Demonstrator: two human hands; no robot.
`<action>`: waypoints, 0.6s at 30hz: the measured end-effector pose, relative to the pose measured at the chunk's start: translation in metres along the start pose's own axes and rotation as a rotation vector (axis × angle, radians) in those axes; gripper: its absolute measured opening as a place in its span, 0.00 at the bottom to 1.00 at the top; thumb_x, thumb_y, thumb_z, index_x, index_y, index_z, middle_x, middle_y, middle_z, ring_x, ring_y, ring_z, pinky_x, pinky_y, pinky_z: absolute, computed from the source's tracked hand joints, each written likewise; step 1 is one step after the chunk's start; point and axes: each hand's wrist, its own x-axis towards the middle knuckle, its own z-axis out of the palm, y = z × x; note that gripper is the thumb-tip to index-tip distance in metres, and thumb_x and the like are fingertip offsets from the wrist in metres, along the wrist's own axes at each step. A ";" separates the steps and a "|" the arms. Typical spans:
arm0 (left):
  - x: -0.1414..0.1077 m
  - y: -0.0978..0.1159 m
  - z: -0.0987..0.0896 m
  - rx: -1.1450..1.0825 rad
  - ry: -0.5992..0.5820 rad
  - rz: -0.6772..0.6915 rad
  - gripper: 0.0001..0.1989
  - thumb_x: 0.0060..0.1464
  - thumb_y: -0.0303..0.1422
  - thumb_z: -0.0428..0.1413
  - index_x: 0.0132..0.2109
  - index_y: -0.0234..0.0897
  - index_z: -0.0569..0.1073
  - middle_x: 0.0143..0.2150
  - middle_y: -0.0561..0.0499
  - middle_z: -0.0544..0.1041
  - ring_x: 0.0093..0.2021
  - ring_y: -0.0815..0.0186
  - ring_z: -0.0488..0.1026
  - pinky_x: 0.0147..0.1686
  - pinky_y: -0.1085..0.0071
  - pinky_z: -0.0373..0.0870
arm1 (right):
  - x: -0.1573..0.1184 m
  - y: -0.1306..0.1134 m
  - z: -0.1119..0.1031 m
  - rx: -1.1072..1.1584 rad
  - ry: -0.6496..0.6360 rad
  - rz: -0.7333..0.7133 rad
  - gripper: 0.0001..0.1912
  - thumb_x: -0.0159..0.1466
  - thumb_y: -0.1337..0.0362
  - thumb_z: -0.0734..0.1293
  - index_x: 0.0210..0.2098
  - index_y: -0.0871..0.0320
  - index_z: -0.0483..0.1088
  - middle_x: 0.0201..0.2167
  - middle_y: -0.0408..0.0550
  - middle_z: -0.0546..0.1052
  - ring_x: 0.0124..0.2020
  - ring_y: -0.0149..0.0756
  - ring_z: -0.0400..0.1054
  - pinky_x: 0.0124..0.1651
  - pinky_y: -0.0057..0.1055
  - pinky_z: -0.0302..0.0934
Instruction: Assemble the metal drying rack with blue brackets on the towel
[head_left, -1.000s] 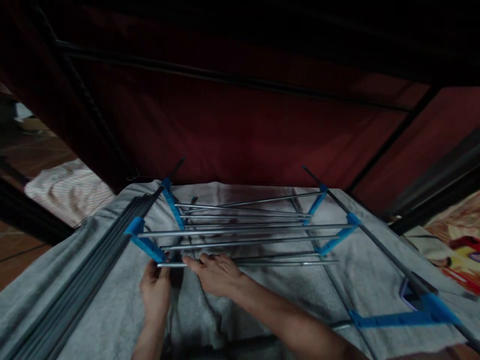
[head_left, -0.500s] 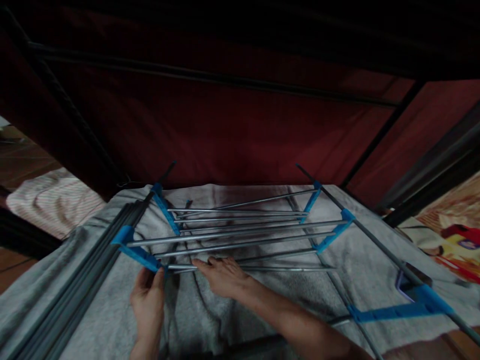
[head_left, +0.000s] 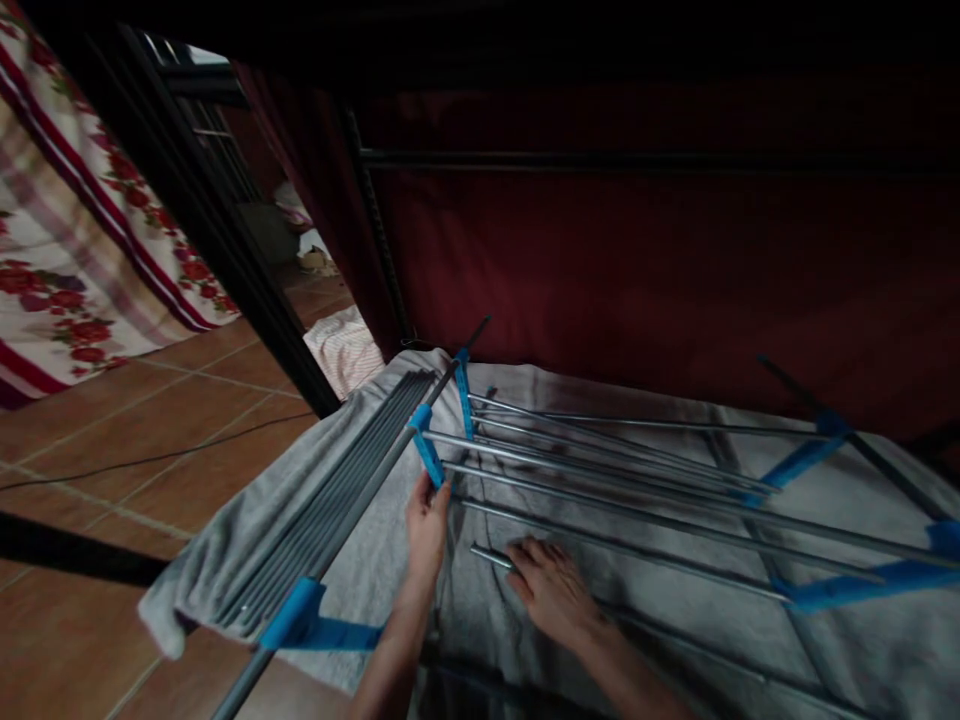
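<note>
A rack of grey metal rods (head_left: 615, 486) with blue plastic brackets lies on a grey blanket (head_left: 360, 590). My left hand (head_left: 429, 520) pinches the lower end of a blue bracket (head_left: 429, 450) on the rack's left side. Under the fingers of my right hand (head_left: 551, 590) is a loose rod (head_left: 491, 556), its left end sticking out past them and apart from the bracket. To the left, several loose grey rods (head_left: 337, 500) lie side by side next to the frame's long tube. Another blue bracket (head_left: 300, 620) sits near the front left.
A dark red curtain (head_left: 637, 270) hangs behind the blanket. A black post (head_left: 217, 230) stands at the left, with a flowered cloth (head_left: 82, 290) beyond it. A thin cable (head_left: 165, 455) crosses the tiled floor (head_left: 112, 430).
The view has turned left. The rod at my right hand has come away from the left bracket, and that hand sits lower and farther from my left hand, which stays at the bracket.
</note>
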 end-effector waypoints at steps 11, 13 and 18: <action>0.012 0.016 0.014 0.072 -0.004 0.156 0.16 0.54 0.38 0.58 0.48 0.37 0.75 0.48 0.43 0.79 0.51 0.57 0.75 0.56 0.60 0.67 | 0.073 -0.025 -0.068 -0.190 0.334 -0.022 0.25 0.72 0.69 0.54 0.67 0.55 0.58 0.63 0.57 0.66 0.61 0.47 0.60 0.62 0.46 0.52; 0.012 0.016 0.015 0.099 0.025 0.183 0.15 0.54 0.37 0.58 0.48 0.38 0.75 0.48 0.44 0.79 0.50 0.57 0.75 0.56 0.59 0.67 | 0.081 -0.028 -0.070 -0.182 0.269 0.008 0.25 0.72 0.69 0.53 0.66 0.56 0.59 0.62 0.58 0.67 0.58 0.48 0.64 0.59 0.45 0.55; 0.014 0.022 0.020 0.101 0.037 0.174 0.13 0.53 0.33 0.57 0.46 0.39 0.75 0.46 0.45 0.80 0.48 0.57 0.76 0.54 0.59 0.69 | 0.092 -0.029 -0.082 -0.100 0.089 -0.057 0.24 0.72 0.70 0.51 0.63 0.56 0.63 0.57 0.54 0.73 0.55 0.44 0.68 0.54 0.39 0.60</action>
